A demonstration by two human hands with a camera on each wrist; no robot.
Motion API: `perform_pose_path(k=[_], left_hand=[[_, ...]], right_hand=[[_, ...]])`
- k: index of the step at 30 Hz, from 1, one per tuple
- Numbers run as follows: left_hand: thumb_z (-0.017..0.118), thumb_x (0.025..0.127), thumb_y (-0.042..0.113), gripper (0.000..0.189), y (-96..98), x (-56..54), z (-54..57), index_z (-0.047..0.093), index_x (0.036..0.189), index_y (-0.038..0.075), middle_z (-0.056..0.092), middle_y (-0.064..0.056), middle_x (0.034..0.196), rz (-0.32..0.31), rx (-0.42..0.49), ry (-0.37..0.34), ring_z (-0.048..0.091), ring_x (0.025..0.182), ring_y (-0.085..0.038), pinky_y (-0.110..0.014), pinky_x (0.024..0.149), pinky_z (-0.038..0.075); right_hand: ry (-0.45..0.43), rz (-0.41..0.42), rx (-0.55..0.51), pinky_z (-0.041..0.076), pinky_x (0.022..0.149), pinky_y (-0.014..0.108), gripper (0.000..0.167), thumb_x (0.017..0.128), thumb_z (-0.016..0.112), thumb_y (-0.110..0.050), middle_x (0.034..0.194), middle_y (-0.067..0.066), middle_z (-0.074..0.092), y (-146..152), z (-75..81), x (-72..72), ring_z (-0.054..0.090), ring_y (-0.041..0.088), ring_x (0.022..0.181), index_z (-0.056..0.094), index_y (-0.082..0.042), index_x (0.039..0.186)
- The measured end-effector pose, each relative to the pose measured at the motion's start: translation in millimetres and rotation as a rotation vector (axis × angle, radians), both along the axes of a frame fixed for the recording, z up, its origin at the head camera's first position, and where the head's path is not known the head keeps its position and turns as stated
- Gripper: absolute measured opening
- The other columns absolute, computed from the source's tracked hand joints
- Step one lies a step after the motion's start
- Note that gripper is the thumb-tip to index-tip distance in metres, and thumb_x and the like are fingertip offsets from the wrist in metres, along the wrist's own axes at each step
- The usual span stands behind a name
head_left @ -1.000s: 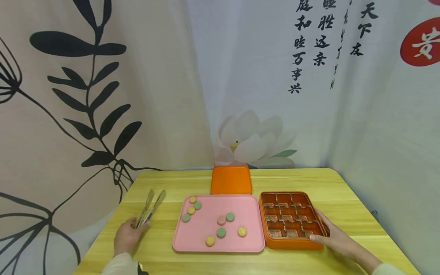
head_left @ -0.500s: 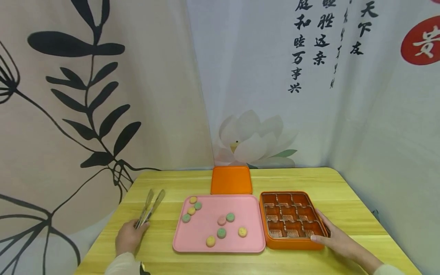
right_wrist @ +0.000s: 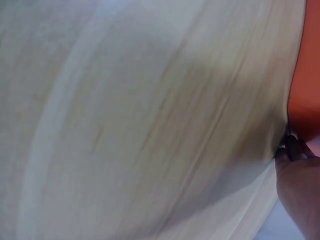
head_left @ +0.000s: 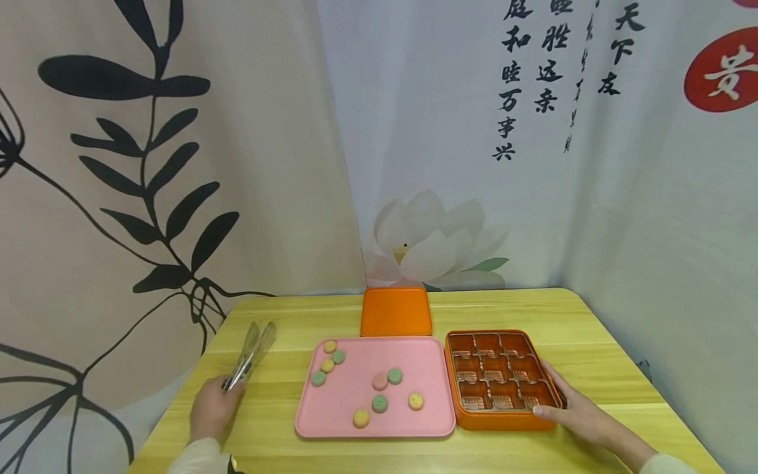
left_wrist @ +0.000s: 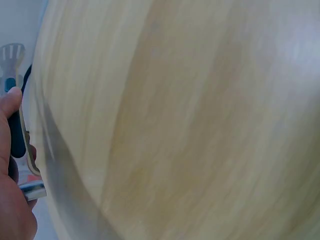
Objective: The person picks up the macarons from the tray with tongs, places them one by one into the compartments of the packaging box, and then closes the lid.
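My left hand (head_left: 213,405) grips a pair of metal tongs (head_left: 253,354) at the table's left side, their two tips pointing away and slightly apart. In the left wrist view the thumb lies along the dark grip of the tongs (left_wrist: 17,132). My right hand (head_left: 577,411) holds the right side of an orange box (head_left: 503,422), thumb at its near corner and fingers along its outer wall. A clear insert (head_left: 495,374) divides the box into several compartments, with nothing in them. Between the hands lies a pink tray (head_left: 426,421) bearing several small round cookies, yellow, green and pink.
An orange lid (head_left: 397,313) lies flat behind the pink tray. The box stands right against the tray's right edge. A printed curtain (head_left: 284,164) hangs behind the wooden table (head_left: 331,454) and along its sides.
The left hand has moved slightly left with the tongs, and the tong tips have come a little closer together. The right hand and the box stay in place.
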State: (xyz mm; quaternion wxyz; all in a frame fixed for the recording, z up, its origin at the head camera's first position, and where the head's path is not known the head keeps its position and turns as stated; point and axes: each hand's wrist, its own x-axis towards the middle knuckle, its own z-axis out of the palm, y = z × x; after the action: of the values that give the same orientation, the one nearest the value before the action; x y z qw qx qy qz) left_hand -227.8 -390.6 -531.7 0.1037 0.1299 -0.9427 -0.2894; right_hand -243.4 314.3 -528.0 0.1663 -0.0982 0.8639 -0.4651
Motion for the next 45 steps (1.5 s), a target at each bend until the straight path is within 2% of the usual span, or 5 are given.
perform_pose_path(k=[18,26,31,37,45], left_hand=[[0.058,0.101,0.035,0.032,-6.2,4.9,24.4,0.062,0.111,0.005,0.041,0.001,0.063,-0.137,-0.158,0.069,0.036,0.053,-0.016,-0.032,0.049,0.030],[0.062,0.096,0.047,0.056,2.2,6.0,41.0,0.061,0.130,0.002,0.060,-0.005,0.075,-0.174,-0.145,-0.024,0.044,0.058,-0.017,-0.034,0.051,0.035],[0.064,0.092,0.054,0.064,11.7,3.7,44.0,0.063,0.128,0.002,0.071,-0.013,0.102,-0.235,-0.182,-0.011,0.051,0.067,-0.016,-0.035,0.056,0.043],[0.069,0.090,0.050,0.054,28.1,3.3,46.0,0.068,0.122,0.007,0.065,0.004,0.079,-0.320,-0.229,0.030,0.047,0.061,-0.013,-0.033,0.056,0.042],[0.074,0.087,0.043,0.034,52.3,5.1,45.5,0.074,0.107,0.015,0.062,0.015,0.075,-0.420,-0.237,0.078,0.045,0.059,-0.004,-0.026,0.056,0.042]], right_hand=[[-0.016,0.029,-0.045,0.019,0.101,0.076,0.093,0.100,0.061,-0.028,0.157,0.034,-0.006,-5.1,2.7,-1.2,0.004,0.061,0.138,-0.009,-0.010,0.158],[0.002,0.027,-0.023,0.016,0.100,0.078,0.094,0.099,0.061,-0.030,0.159,0.032,-0.006,-5.4,2.4,-1.2,0.001,0.061,0.138,-0.009,-0.011,0.158],[-0.002,0.020,-0.012,0.017,0.099,0.078,0.094,0.100,0.061,-0.031,0.159,0.032,-0.008,-4.2,2.3,-0.1,0.000,0.061,0.138,-0.009,-0.012,0.158],[-0.006,0.018,-0.024,0.018,0.098,0.078,0.092,0.100,0.060,-0.027,0.157,0.034,-0.008,-4.1,4.6,3.2,-0.001,0.062,0.137,-0.010,-0.010,0.158],[-0.011,-0.002,-0.030,0.024,0.100,0.074,0.094,0.100,0.061,-0.027,0.155,0.038,0.000,-4.1,5.7,4.6,0.010,0.062,0.137,-0.010,-0.008,0.158]])
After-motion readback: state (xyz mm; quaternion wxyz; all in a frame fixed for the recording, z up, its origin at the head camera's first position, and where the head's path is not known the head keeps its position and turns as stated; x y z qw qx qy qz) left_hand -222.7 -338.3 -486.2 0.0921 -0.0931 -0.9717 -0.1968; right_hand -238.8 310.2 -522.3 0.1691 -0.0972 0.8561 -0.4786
